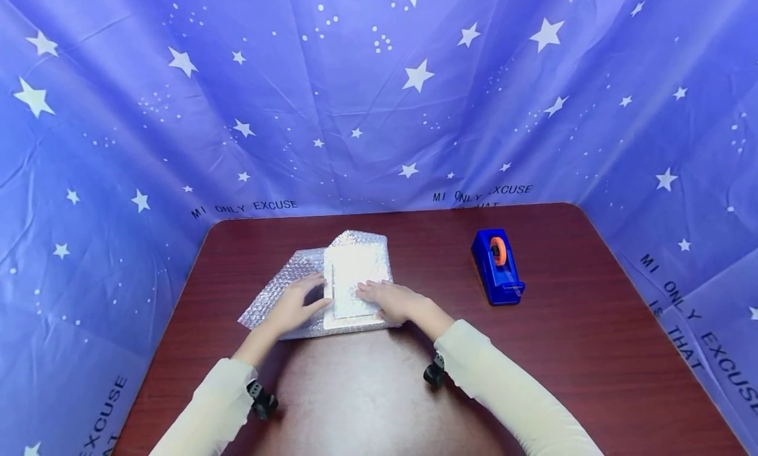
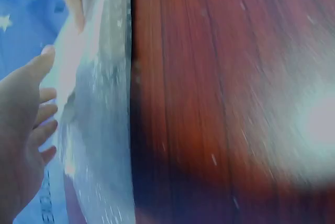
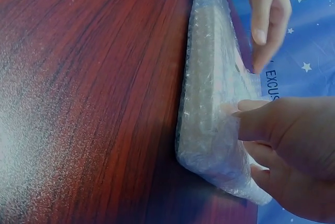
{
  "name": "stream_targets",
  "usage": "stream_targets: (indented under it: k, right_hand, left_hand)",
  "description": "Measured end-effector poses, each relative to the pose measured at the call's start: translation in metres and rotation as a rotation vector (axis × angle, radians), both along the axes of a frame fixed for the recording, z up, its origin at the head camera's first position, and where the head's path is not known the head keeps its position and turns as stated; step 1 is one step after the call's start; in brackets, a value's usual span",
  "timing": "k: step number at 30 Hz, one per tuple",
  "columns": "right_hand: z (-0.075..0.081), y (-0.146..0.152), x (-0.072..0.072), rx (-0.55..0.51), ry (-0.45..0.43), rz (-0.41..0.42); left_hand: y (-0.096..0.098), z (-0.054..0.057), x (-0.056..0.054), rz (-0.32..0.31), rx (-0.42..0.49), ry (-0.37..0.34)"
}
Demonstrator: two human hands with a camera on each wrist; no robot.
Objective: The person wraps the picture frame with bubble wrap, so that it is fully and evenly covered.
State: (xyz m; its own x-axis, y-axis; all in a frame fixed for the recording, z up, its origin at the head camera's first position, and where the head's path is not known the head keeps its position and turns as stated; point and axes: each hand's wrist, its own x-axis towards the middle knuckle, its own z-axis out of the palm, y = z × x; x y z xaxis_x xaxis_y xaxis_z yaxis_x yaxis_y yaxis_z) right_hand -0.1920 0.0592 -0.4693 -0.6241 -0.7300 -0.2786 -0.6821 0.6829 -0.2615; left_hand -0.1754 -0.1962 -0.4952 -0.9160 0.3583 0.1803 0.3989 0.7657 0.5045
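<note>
A flat, pale rectangular item (image 1: pixel 353 262) lies on the table under clear bubble wrap; glare hides its surface detail. A loose flap of bubble wrap (image 1: pixel 283 286) spreads to its left, and another part sticks out behind it. My left hand (image 1: pixel 295 304) touches the item's left edge, thumb spread from the fingers, which look fairly straight in the left wrist view. On the right part of the wrapped item rests my right hand (image 1: pixel 395 301), fingers extended over the top. The right wrist view shows the right thumb (image 3: pixel 256 119) against the wrap.
A blue tape dispenser (image 1: pixel 494 268) with an orange-cored roll stands at the right on the dark red wooden table (image 1: pixel 568 324). Starry blue cloth (image 1: pixel 355 101) hangs around the back and sides. Each wrist wears a small black camera (image 1: pixel 435 372).
</note>
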Motion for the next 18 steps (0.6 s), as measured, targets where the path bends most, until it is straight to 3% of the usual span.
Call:
stream_targets:
  k: [4,9,14,18]
  right_hand:
    - [0.0,0.0,0.0,-0.027,-0.015,-0.003]
    - [0.001,0.0,0.0,-0.032,-0.025,-0.001]
    - [0.001,0.0,-0.001,-0.028,-0.025,-0.001]
    - [0.001,0.001,-0.001,-0.037,-0.019,-0.003]
  left_hand:
    - [-0.026,0.0,0.008,0.165,-0.027,-0.022]
    - [-0.057,0.004,0.017,0.363,-0.089,-0.102]
    - [-0.08,0.005,0.025,0.455,-0.08,-0.177]
    - [-0.089,0.006,0.028,0.473,-0.049,-0.202]
